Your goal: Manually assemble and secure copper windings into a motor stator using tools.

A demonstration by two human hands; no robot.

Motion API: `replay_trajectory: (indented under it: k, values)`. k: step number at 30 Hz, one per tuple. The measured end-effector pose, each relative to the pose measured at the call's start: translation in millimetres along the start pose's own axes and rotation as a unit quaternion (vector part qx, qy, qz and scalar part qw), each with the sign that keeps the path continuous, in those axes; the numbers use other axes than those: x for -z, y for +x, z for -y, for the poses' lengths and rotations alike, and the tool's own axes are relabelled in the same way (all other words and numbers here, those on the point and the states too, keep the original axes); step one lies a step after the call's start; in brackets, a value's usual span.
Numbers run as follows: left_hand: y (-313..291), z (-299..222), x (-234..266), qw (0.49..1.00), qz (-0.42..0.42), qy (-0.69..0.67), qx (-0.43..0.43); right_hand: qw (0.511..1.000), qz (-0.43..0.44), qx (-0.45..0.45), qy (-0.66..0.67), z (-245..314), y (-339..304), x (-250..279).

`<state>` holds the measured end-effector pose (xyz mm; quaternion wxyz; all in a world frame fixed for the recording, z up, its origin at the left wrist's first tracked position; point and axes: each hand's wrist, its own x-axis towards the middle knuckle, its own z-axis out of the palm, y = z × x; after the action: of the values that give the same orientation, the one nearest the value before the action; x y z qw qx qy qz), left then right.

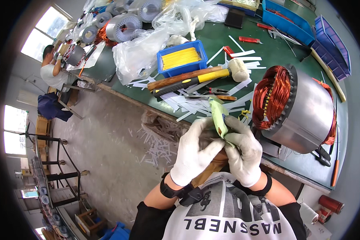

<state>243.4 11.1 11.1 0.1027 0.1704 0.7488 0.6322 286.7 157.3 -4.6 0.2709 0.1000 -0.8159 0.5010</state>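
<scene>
Both white-gloved hands grip a small light-green plastic packet point(219, 116), upright in front of my chest at the table's edge. My left hand point(194, 150) pinches its lower left side with thumb and fingers. On the other side my right hand point(245, 154) closes on the packet's lower right edge, thumb tips near each other at its bottom. What is inside the packet cannot be seen. Just right of my right hand stands a big steel motor stator point(306, 114) with copper wire windings point(274, 94) bulging from its end.
White paper strips point(184, 102) litter the green table point(212, 32), with a mallet point(239, 71) and pliers point(218, 91) among them. Behind lies a blue tray point(182, 72) of yellow sleeves. Blue bins point(288, 24) stand far right. A co-worker point(54, 68) sits far left.
</scene>
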Motion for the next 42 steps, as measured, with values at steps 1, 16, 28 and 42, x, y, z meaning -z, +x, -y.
replay_trajectory:
  k: [1, 16, 28, 42]
  values:
    - [-0.7, 2.4, -1.3, 1.0, -0.009, -0.014, -0.011, 1.0, 0.02, 0.008, -0.012, -0.3, 0.8, 3.3]
    - [-5.1, -7.8, -4.6, 0.996, -0.009, 0.085, -0.028, 0.996, 0.01, -0.094, 0.003, 7.1, 6.8, 9.5]
    - [-1.9, 1.3, -10.0, 0.979, -0.026, 0.171, -0.109, 1.0, -0.008, -0.023, -0.016, -5.5, -1.2, -0.1]
    - [-3.3, 12.6, -6.1, 0.955, -0.025, 0.237, -0.178, 0.986, 0.043, -0.152, 0.05, -3.6, -5.0, 4.2]
